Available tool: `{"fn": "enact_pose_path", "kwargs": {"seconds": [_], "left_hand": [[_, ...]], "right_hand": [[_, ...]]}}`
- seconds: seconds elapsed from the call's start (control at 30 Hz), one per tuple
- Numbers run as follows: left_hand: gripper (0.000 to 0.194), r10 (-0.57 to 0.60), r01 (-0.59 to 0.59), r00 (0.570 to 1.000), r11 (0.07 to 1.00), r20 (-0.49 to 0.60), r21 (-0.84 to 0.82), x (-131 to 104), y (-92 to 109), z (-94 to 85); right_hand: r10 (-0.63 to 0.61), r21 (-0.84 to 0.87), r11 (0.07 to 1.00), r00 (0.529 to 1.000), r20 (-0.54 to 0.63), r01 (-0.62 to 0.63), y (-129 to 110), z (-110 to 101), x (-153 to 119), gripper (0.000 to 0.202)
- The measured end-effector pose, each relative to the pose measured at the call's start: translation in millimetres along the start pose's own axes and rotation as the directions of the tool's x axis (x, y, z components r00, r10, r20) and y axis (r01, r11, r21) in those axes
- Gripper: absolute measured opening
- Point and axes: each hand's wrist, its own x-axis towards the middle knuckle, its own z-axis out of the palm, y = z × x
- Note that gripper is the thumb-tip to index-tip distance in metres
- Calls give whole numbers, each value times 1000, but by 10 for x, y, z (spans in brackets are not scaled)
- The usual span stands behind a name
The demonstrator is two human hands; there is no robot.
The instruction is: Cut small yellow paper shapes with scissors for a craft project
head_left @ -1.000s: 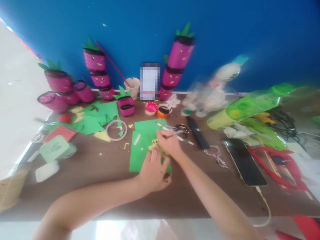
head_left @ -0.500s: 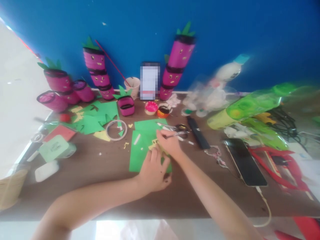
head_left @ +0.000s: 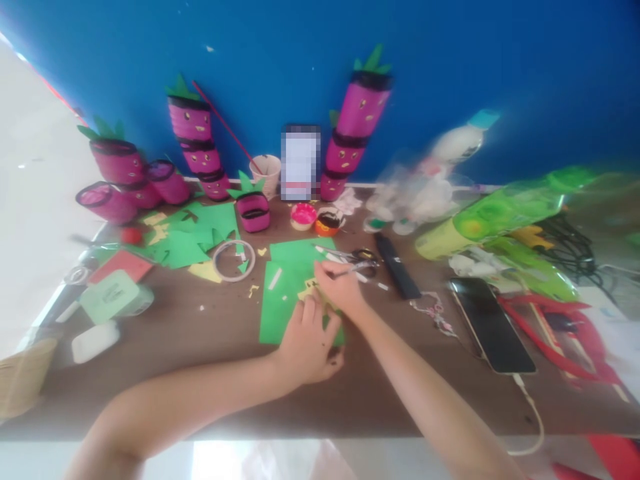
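Observation:
My left hand rests with its fingers apart on a small piece of yellow paper, which lies on a green paper sheet. Dark marks show on the yellow piece. Close by, my right hand is closed around a pen, its back end pointing right. The tip is hidden by the fingers, so I cannot tell whether it touches the paper. Just beyond the pen lie scissors with dark handles. A white strip sits on the green sheet.
Magenta containers with green paper leaves stand along the blue wall. Paint cups and a tape ring are further in. To the right are a black case, a phone on a cable and a green bottle.

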Motion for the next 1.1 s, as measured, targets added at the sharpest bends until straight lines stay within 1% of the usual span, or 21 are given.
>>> {"fn": "enact_pose_path", "kwargs": {"seconds": [0.1,0.33,0.63,0.87,1.1], "left_hand": [[55,2,-3,1000,1000,3,3,3,1,-8],[56,2,-2,1000,1000,0,11,-1,0,-10],[58,-1,1,1000,1000,-1,3,-8,5,8],[59,-7,7,1000,1000,0,-11,-10,7,7],[58,1,-1,1000,1000,-5,-23,-3,-2,1]], "right_hand": [[-6,-10,1000,1000,11,6,2,0,1,38],[-5,-8,1000,1000,-6,5,4,7,-3,38],[-8,27,1000,1000,0,8,13,3,1,38],[-20,-6,1000,1000,19,20,15,5,2,39],[-13,2,1000,1000,15,13,19,11,-4,39]]}}
